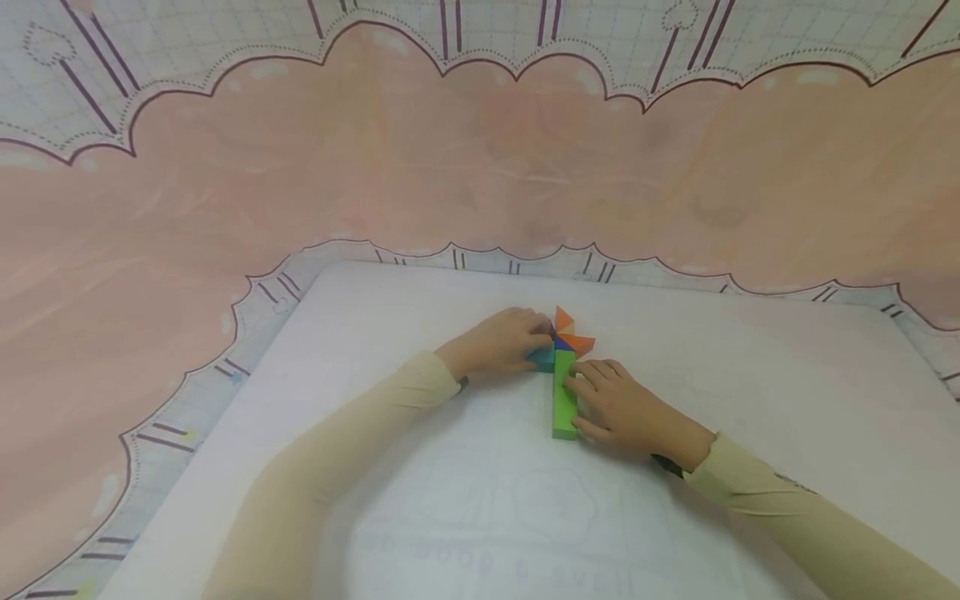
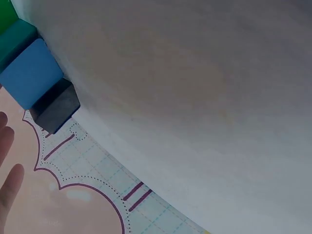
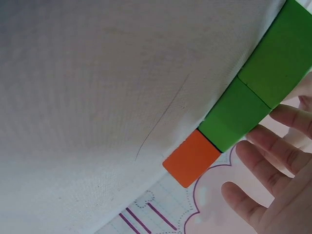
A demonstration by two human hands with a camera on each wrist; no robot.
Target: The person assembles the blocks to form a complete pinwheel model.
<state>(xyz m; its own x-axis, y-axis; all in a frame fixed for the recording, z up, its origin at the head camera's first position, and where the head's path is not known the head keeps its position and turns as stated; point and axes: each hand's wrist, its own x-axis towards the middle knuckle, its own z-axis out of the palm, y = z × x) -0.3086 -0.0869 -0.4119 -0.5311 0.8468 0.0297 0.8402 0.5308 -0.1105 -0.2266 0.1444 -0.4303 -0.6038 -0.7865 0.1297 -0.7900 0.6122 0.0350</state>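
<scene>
On the white tabletop lies a pinwheel-like arrangement of coloured blocks, with orange triangular blocks [image 1: 577,343] and a blue-violet triangular one [image 1: 562,342] at its top. Below them a green bar [image 1: 565,396] points toward me; the right wrist view shows a seam between two green faces [image 3: 236,114] beside an orange face [image 3: 192,158]. My right hand [image 1: 618,408] rests its fingertips along the bar's right side. My left hand [image 1: 506,342] reaches over a teal block [image 1: 542,359] on the left, partly covering it. In the left wrist view, its fingers are near a blue block face [image 2: 33,73] and a dark one [image 2: 56,106].
A pink curtain-like cloth [image 1: 480,167] with scalloped outlines and a pale grid border hangs behind and to the left of the white tabletop [image 1: 420,517]. Faint markings show on the tabletop's near part.
</scene>
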